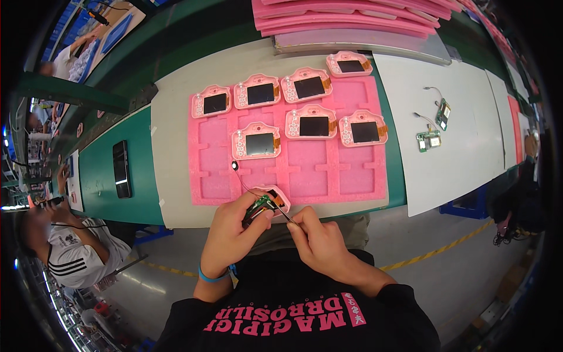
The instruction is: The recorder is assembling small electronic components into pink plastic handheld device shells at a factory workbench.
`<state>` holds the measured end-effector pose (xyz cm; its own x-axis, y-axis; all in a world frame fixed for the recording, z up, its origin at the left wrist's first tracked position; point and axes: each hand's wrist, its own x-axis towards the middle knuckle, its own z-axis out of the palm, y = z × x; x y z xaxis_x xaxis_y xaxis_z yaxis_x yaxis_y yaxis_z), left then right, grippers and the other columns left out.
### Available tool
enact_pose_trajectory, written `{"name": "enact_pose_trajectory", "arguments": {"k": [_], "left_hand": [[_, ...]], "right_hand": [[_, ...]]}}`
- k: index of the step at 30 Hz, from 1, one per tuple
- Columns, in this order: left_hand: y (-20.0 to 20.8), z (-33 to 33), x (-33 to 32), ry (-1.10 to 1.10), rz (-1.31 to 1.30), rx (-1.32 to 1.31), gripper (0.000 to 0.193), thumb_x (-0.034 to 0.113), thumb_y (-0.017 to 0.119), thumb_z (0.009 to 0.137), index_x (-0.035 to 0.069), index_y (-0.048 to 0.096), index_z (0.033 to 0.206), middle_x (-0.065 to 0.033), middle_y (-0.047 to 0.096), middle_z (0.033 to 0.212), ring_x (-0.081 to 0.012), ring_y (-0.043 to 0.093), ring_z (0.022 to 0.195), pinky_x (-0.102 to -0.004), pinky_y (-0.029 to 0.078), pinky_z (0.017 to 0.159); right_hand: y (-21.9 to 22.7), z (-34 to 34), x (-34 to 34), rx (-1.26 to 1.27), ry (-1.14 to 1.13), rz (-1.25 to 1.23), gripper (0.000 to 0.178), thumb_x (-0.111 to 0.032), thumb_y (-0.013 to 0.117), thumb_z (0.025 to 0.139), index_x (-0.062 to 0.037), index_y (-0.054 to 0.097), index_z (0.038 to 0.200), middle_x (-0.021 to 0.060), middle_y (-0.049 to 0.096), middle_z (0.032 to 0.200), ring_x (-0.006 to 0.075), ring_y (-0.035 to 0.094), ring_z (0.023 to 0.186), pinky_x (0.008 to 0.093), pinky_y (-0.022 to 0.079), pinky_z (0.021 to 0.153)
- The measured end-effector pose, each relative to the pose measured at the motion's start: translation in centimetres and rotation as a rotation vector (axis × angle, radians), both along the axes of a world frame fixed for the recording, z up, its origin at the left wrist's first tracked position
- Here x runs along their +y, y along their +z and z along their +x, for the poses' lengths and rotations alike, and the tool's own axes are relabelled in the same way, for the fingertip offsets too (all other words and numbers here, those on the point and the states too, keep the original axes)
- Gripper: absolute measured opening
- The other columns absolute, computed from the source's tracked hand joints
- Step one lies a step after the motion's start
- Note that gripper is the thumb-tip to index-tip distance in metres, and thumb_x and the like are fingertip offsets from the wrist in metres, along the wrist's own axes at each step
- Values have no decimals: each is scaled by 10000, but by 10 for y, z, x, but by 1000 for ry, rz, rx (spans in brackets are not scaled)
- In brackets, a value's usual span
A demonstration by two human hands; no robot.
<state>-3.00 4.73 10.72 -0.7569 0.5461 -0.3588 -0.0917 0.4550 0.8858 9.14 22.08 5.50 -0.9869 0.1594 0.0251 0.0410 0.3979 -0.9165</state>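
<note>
My left grip (234, 232) was clenched around a small pink camera-shaped unit (271, 203) with a green circuit board showing at its open back, held just above the near edge of the bench (170, 146). My right grip (314, 234) pinched a thin tool (285, 215) whose tip met the board — the two grips sat almost touching, the unit between them. A thin dark wire (241, 179) ran from the unit up to a small round part lying on the pink foam tray (305, 170).

That tray lay just beyond my grips, and seven more pink units with dark screens (314, 125) rested face up across its far half. To the right, on a white sheet (457, 135), two loose green boards (429, 141) with wires lay well apart from the tray. A black phone (121, 169) lay on the green strip at the left. Stacked pink foam trays (352, 17) stood at the far edge. Another person in a white shirt (76, 252) sat at my lower left — the floor below was grey with a yellow line.
</note>
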Motion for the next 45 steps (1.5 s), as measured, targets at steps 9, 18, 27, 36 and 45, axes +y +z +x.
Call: {"name": "enact_pose_trajectory", "arguments": {"k": [9, 18, 27, 36, 45], "left_hand": [[1, -1, 0, -29, 15, 6, 309, 40, 655, 978, -31, 678, 1278, -45, 703, 806, -110, 558, 649, -219, 444, 605], [-4, -3, -6, -62, 37, 32, 300, 32, 661, 966, -29, 689, 1258, -47, 708, 799, -106, 559, 646, -218, 432, 599], [3, -3, -5, -55, 26, 28, 271, 58, 689, 951, 8, 727, 1214, -43, 747, 798, -144, 596, 654, -257, 449, 642], [2, -2, 0, -14, 53, 21, 250, 57, 689, 953, 18, 733, 1196, -35, 733, 790, -132, 591, 648, -254, 436, 627], [-4, 0, 5, 44, 31, 20, 215, 70, 710, 952, 14, 737, 1158, -27, 723, 789, -117, 586, 629, -239, 417, 602]], "right_hand": [[1, -1, 1, 13, 15, 56, 145, -34, 684, 1014, -60, 554, 1074, 17, 578, 604, 224, 532, 433, 357, 410, 449], [8, -3, 11, -34, 90, -55, 113, -4, 683, 1008, -50, 587, 1047, 21, 602, 636, 186, 515, 469, 319, 403, 481], [14, -7, 16, 10, 109, -28, 97, -12, 674, 1014, -54, 589, 1035, 20, 601, 642, 190, 514, 474, 327, 412, 491], [16, -8, 16, 39, 83, 6, 95, -12, 672, 1016, -56, 590, 1032, 17, 600, 646, 184, 515, 481, 327, 408, 492], [12, -8, 16, 11, 106, -44, 92, -10, 666, 1020, -53, 586, 1028, 11, 607, 649, 176, 505, 485, 320, 405, 500]]}}
